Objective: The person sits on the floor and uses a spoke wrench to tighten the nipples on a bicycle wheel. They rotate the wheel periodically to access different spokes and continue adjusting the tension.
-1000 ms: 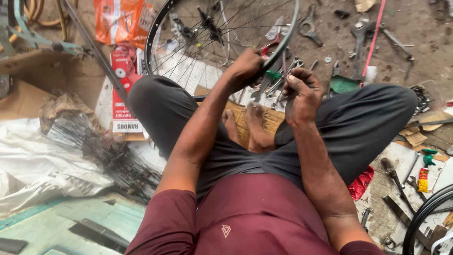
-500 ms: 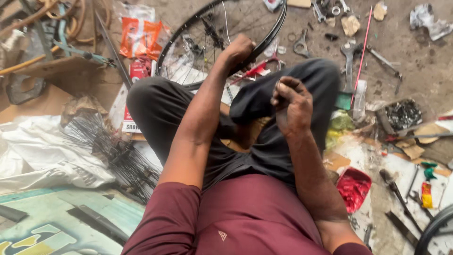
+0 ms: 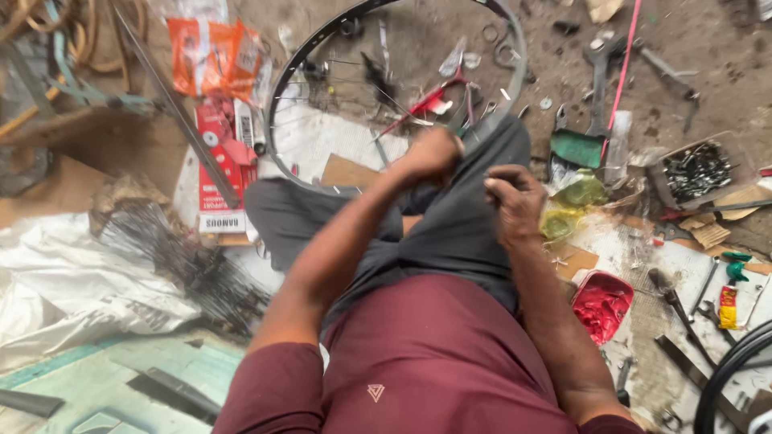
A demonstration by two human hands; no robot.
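I sit on the ground with a black bicycle wheel rim (image 3: 277,104) lying over my grey-trousered legs. My left hand (image 3: 430,153) is clenched at the rim's near edge, where thin spokes cross, and looks to be gripping the rim; it is blurred. My right hand (image 3: 515,201) is curled into a fist over my right knee, apart from the rim. Nothing shows in the fist. A red-handled tool (image 3: 426,103) lies inside the wheel just beyond my left hand.
A bundle of loose spokes (image 3: 185,265) lies on white sheeting at the left. Orange packets (image 3: 213,56) and a red box (image 3: 221,161) sit beyond it. On the right lie spanners (image 3: 599,80), a tray of small metal parts (image 3: 698,170), a red dish (image 3: 603,304) and another wheel (image 3: 728,378).
My right hand has come off the wheel's spokes and drawn back over my knee as a fist. My left hand has stayed at the rim. The view has swung left.
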